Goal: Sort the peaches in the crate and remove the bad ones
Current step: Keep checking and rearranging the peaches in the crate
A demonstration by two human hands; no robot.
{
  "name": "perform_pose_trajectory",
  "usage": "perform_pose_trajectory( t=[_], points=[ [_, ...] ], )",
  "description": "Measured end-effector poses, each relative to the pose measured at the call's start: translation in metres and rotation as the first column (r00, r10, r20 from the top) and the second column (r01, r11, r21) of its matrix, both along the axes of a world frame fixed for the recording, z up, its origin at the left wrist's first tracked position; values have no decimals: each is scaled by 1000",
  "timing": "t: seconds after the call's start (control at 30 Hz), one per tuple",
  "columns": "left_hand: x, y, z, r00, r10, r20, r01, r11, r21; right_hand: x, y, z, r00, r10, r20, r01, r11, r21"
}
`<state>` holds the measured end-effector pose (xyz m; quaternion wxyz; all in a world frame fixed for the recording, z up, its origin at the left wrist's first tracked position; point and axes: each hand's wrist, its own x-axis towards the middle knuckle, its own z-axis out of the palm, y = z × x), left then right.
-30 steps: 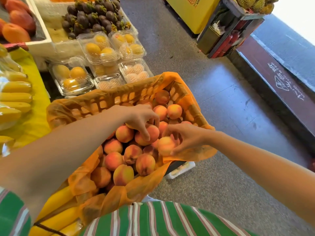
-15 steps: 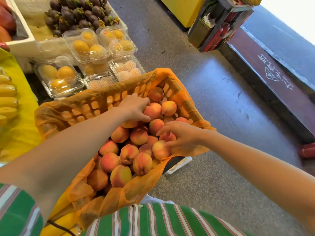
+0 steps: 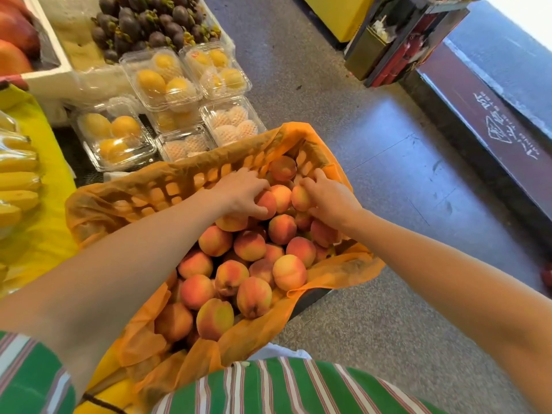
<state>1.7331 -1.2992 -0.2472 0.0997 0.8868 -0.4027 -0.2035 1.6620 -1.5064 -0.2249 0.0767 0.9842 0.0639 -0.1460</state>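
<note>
Left hand (image 3: pixel 240 194) grasps a peach (image 3: pixel 266 203) at the crate (image 3: pixel 179 186) far end. Right hand (image 3: pixel 334 201) grasps a second peach (image 3: pixel 299 199). Lettering on the board (image 3: pixel 466 94) right of the crate: illegible.

The person wears a shirt (image 3: pixel 268 389) in bright green with lengthwise stripes: broad white bands edged by thin dark red lines, repeating across the front. The left sleeve (image 3: pixel 27 380) carries the same pattern and seems to end short, at the upper arm, though the frame's corner cuts it off. The 2 forearms are bare down to the left hand (image 3: pixel 239 195) and right hand (image 3: pixel 331 201).
</note>
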Motion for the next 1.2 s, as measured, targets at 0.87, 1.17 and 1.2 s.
perform_pose_trajectory(
  t=[0.87, 1.17, 1.2],
  points=[
    [0, 1, -9, 992, 76, 100, -50, 969, -240, -19, 0, 9, 970, 120, -211, 14, 840, 542],
    [-15, 11, -15, 994, 2, 112, 4, 999, -49, -18, 14, -13, 945, 21, -327, 145, 867, 476],
    [-17, 11, -15, 993, 13, 119, -9, 999, -37, -19, 15, -14, 940, 14, -340, 163, 858, 487]
  ],
)
